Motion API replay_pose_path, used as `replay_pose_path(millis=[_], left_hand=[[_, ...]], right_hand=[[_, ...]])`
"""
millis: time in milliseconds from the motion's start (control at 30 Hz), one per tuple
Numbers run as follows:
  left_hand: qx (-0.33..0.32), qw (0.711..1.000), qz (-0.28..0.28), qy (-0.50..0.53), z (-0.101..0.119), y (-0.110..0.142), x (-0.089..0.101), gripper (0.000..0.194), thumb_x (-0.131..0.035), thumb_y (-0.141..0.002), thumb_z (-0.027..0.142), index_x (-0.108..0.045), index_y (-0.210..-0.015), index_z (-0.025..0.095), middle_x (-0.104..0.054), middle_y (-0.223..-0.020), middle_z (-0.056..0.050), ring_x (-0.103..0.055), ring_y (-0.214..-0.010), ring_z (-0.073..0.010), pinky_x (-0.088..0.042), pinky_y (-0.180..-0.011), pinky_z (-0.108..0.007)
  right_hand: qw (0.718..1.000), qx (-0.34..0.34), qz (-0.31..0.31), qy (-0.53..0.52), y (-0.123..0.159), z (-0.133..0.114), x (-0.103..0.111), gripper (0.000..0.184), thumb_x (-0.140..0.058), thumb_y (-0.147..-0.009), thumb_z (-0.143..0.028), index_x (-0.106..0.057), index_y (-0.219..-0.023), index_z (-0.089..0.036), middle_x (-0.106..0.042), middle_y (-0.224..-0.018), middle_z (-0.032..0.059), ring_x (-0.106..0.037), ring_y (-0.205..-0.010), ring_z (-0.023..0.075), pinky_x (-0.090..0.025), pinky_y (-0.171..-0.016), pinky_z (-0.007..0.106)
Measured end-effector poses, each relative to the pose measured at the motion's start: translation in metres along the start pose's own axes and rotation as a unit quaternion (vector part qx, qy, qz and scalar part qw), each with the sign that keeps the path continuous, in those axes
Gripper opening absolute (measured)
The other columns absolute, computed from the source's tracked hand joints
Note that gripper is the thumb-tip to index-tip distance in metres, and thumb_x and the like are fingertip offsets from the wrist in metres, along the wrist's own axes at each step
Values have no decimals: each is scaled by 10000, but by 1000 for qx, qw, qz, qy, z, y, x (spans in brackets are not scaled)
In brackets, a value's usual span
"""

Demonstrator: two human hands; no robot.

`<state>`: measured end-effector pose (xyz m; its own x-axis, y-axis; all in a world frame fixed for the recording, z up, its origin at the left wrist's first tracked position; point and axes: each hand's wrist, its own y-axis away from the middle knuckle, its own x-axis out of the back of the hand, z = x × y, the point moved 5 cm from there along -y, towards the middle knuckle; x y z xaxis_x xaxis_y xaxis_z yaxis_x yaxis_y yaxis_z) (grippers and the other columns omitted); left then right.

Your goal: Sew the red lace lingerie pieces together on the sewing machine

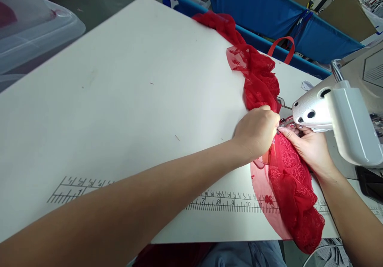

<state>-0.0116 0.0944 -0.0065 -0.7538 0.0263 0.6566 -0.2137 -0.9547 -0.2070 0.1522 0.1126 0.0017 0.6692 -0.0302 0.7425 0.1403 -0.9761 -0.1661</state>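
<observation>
A long strip of sheer red lace fabric (pixel 295 183) runs bunched across the table, from the far edge down past the front edge. My left hand (pixel 259 129) is closed in a fist on the fabric, just left of the sewing machine's needle area. Below that fist shows a reddish-orange looped piece (pixel 263 161), partly covered; its kind is unclear. My right hand (pixel 312 145) pinches the lace under the machine head, its fingertips close to the left fist. The white sewing machine (pixel 311 107) stands over the fabric, with its needle and presser foot mostly hidden by my hands.
The white table (pixel 143 75) has a printed ruler (pixel 239 203) near its front edge and a few thread scraps. A grey-white lamp (pixel 354 125) hangs beside the machine head. Blue cloth bins (pixel 251 8) line the far side; clear plastic tubs (pixel 36 32) stand at left.
</observation>
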Motion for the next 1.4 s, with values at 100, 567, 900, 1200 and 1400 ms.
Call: replay_pose_path(millis=[100, 567, 900, 1200, 1400], left_hand=[[0, 1000, 4, 2, 0, 1, 0, 225, -486, -797, 49, -627, -667, 167, -521, -769, -27, -433, -626, -133, -325, -552, -306], [7, 1000, 14, 10, -2, 0, -3, 229, -493, -839, 92, -661, -702, 165, -545, -790, -33, -469, -657, -136, -354, -594, -306], [4, 1000, 17, 15, -1, 1, -3, 236, -492, -837, 94, -686, -726, 169, -535, -779, -30, -461, -658, -138, -341, -585, -303], [7, 1000, 19, 15, -1, 2, -2, 231, -504, -840, 81, -685, -729, 172, -549, -793, -29, -448, -652, -137, -324, -566, -297], [5, 1000, 11, -2, 1, 1, -3, 235, -505, -846, 87, -686, -721, 169, -542, -781, -34, -437, -643, -139, -318, -555, -301]], right_hand=[[1000, -21, -3, -2, 0, 7, 0, 315, -748, -735, -528, -680, -785, -224, -683, -786, 37, -608, -724, 214, -532, -747, 418], [999, 15, -26, -39, 0, -6, -4, 276, -735, -761, -510, -652, -723, -249, -689, -737, 5, -648, -715, 216, -565, -787, 418], [1000, 15, -16, 1, -2, -3, -2, 269, -706, -752, -483, -637, -681, -233, -629, -661, 0, -552, -606, 178, -519, -684, 390], [1000, 9, -23, -6, 0, -2, -2, 266, -706, -768, -464, -625, -673, -230, -639, -667, 11, -546, -609, 174, -506, -626, 365], [999, 11, -26, -29, 0, -5, -3, 251, -709, -766, -470, -651, -703, -233, -663, -703, 19, -576, -647, 191, -535, -669, 385]])
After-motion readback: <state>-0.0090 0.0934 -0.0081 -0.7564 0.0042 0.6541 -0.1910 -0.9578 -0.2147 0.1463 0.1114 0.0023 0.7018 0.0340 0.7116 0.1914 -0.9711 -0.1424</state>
